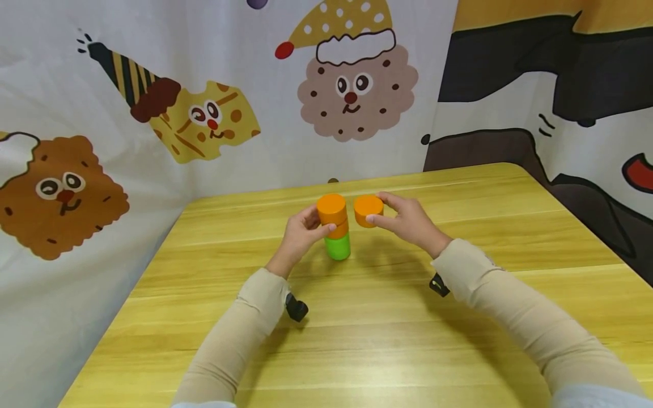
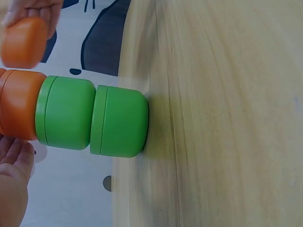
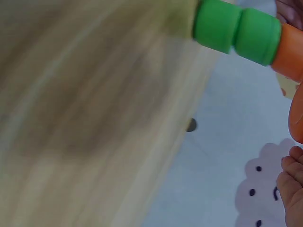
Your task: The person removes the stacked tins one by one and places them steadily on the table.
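Note:
A stack of small round lidded jars stands upright on the table. Its two lowest jars are green, shown by the lower green jar (image 2: 120, 121) and the upper green jar (image 2: 68, 112) in the left wrist view. Orange jars (image 1: 331, 209) sit above them. My left hand (image 1: 302, 233) grips the orange part of the stack, thumb in front and fingers behind. Just right of the stack top, my right hand (image 1: 405, 220) holds a separate orange jar (image 1: 368, 211) off the table between thumb and fingers.
The wooden table (image 1: 357, 340) extends to a white curtain (image 1: 275, 147) printed with cartoon biscuits. Black wrist mounts, a left one (image 1: 296, 307) and a right one (image 1: 439, 285), project from the beige sleeves.

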Tool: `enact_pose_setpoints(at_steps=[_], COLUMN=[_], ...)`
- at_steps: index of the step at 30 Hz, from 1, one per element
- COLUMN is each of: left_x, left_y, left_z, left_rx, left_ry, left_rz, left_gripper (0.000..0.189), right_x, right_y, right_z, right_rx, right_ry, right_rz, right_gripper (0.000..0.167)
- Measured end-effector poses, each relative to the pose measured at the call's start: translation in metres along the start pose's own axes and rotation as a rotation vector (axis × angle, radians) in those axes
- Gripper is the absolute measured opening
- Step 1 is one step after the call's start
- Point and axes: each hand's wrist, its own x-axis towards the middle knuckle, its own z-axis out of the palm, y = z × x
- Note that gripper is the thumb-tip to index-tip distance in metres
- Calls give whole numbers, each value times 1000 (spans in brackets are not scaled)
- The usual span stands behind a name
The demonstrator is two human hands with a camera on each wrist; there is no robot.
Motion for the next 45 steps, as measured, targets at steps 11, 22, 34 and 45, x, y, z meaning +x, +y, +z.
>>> enact_pose_setpoints(at_steps=[11, 22, 34, 45], left_x=[-4, -10, -10, -9], left_y=[7, 22, 21, 23], left_z=[1, 4, 3, 4], left_rx=[-12, -13, -16, -5], left_ry=[-14, -20, -23, -13], left_rz=[10, 26, 21, 1], left_gripper=[52, 50, 51, 51], right_x=[-6, -6, -4, 0], right_y=[23, 32, 41, 44], right_z=[18, 27, 29, 33], right_rx=[-5, -72, -101, -84], right_ry=[-153, -201, -242, -245], right_rz=[140, 133, 144, 158], right_gripper=[74, 70, 57, 52])
